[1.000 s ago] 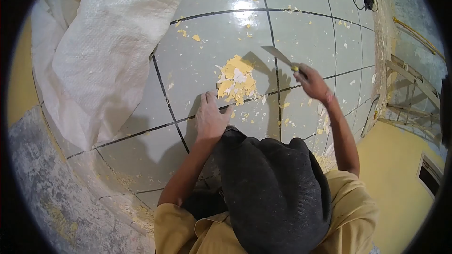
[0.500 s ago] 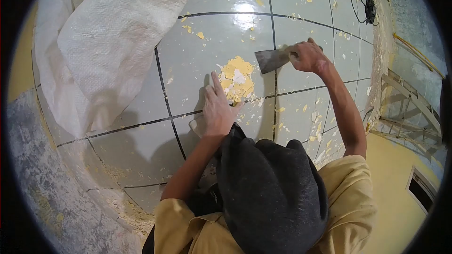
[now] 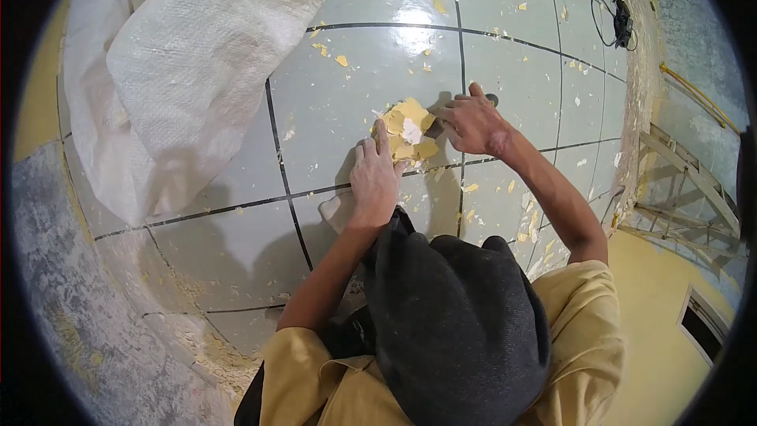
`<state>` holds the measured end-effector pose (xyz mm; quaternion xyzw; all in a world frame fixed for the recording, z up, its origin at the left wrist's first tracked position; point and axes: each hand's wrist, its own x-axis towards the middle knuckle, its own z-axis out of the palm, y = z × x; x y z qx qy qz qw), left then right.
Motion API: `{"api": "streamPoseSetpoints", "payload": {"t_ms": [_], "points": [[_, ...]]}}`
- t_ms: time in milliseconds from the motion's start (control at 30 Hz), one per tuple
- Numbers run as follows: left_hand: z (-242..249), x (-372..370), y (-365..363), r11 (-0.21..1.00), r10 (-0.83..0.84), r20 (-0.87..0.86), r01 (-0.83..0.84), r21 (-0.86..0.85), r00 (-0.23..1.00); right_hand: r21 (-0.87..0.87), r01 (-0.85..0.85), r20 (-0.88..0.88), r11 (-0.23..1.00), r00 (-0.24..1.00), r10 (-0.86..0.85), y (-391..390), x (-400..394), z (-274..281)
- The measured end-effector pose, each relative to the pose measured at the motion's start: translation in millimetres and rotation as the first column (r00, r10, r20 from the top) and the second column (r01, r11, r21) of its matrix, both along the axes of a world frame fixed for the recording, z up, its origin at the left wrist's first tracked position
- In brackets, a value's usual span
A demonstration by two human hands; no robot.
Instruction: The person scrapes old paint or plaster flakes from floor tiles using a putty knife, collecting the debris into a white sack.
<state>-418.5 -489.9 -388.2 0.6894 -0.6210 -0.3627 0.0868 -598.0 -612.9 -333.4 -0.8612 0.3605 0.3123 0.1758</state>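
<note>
- I am judging that the gathering step is going on: the right hand (image 3: 471, 122), closed around a scraper (image 3: 435, 129), is pressing its mostly hidden blade against the pile of yellow flakes (image 3: 408, 136).
- The left hand (image 3: 374, 177), open and flat on the floor (image 3: 339, 95), is walling the pile's near side.
- The scraper's long axis is lying left-right, blade pointing left.
- The next move is calling for a steady push toward the left palm.

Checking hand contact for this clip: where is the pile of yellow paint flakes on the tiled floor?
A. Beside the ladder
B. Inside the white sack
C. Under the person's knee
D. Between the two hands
D: the pile of yellow paint flakes lies on the tiled floor with the left hand on one side and the right hand, holding a scraper, on the other.
</note>
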Motion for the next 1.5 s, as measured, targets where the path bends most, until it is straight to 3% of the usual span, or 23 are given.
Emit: {"api": "streamPoseSetpoints", "payload": {"t_ms": [100, 233, 367, 467, 533, 633, 767, 833, 933, 1033, 1067, 1133, 1167, 1200, 1233, 1267, 1300, 1333, 1433, 1500], "points": [[-2.9, 3.8, 3.6, 0.999, -0.015, -0.029, 0.014, -0.041, 0.999, 0.099, 0.263, 0.219, 0.960, 0.935, -0.279, 12.8, -8.0, -11.8], [0.3, 8.8, 1.9, 0.999, -0.033, -0.060, 0.032, -0.025, 0.998, 0.159, 0.348, 0.174, 0.924, 0.911, -0.374, 27.7, -1.0, -13.5], [13.6, 21.8, 0.4, 0.999, -0.045, -0.071, 0.043, -0.028, 0.996, 0.132, 0.378, 0.250, 0.916, 0.882, -0.400, 30.7, 8.8, -8.0], [27.9, 31.2, -1.1, 0.998, -0.052, -0.047, 0.051, -0.038, 0.998, 0.117, 0.387, 0.207, 0.915, 0.891, -0.403, 29.4, 24.2, 3.9], [39.4, 40.1, -3.2, 0.996, -0.091, -0.032, 0.091, -0.004, 0.995, 0.016, 0.420, 0.357, 0.907, 0.845, -0.398, 31.9, 33.7, 10.2], [54.0, 51.1, -7.1, 0.995, -0.089, 0.001, 0.089, -0.040, 0.996, -0.053, 0.445, 0.388, 0.894, 0.834, -0.392, 28.0, 51.0, 28.0], [92.3, 72.7, -18.1, 0.981, -0.029, 0.128, 0.053, -0.189, 0.991, -0.179, 0.406, 0.480, 0.896, 0.831, -0.281, 19.4, 74.2, 63.6], [115.3, 86.7, -19.9, 0.963, -0.012, 0.041, 0.022, -0.270, 0.999, -0.237, 0.385, 0.530, 0.892, 0.821, -0.213, 10.0, 94.6, 100.0], [173.5, 117.4, -29.0, 0.947, 0.018, 0.045, -0.003, -0.320, 0.999, -0.246, 0.330, 0.547, 0.911, 0.823, -0.150, -13.6, 126.2, 153.1], [226.2, 153.6, -48.4, 0.920, 0.099, 0.139, -0.038, -0.389, 0.985, -0.318, 0.224, 0.684, 0.921, 0.728, 0.059, -46.6, 161.7, 191.5], [232.6, 168.7, -57.9, 0.900, 0.145, 0.077, -0.099, -0.424, 0.986, -0.296, 0.222, 0.695, 0.929, 0.717, 0.050, -60.4, 178.0, 203.7], [247.9, 204.8, -78.7, 0.882, 0.185, 0.050, -0.144, -0.449, 0.981, -0.454, 0.140, 0.700, 0.880, 0.667, 0.255, -94.2, 213.3, 210.7], [258.5, 224.6, -90.4, 0.888, 0.184, 0.085, -0.128, -0.442, 0.979, -0.317, 0.101, 0.678, 0.943, 0.720, 0.151, -108.4, 234.8, 220.3], [274.6, 241.6, -102.6, 0.958, 0.164, 0.118, -0.129, -0.257, 0.979, -0.221, 0.033, 0.689, 0.975, 0.713, 0.132, -133.8, 257.2, 210.0], [287.0, 259.0, -114.1, 0.990, 0.136, 0.147, -0.128, -0.062, 0.980, -0.122, 0.109, 0.506, 0.986, 0.862, -0.032, -136.7, 282.3, 218.1], [273.8, 282.7, -125.1, 0.986, 0.152, 0.186, -0.138, -0.090, 0.971, 0.070, 0.002, 0.299, 0.998, 0.954, -0.023, -157.1, 298.7, 221.4], [254.3, 303.3, -127.9, 0.982, 0.171, 0.224, -0.148, -0.116, 0.960, -0.024, 0.101, 0.305, 0.995, 0.948, -0.089, -150.7, 311.9, 197.6], [246.3, 315.2, -123.0, 0.981, 0.172, 0.228, -0.146, -0.127, 0.958, 0.152, 0.039, 0.306, 0.988, 0.948, -0.085, -163.6, 311.2, 190.7], [227.5, 333.0, -108.2, 0.968, 0.245, 0.299, -0.214, -0.130, 0.922, 0.207, 0.108, 0.327, 0.972, 0.929, -0.173, -160.5, 290.8, 185.3], [216.8, 332.7, -96.2, 0.913, 0.400, 0.064, -0.392, -0.113, 0.914, 0.176, 0.051, 0.350, 0.983, 0.930, -0.111, -166.0, 265.3, 184.4]]}}
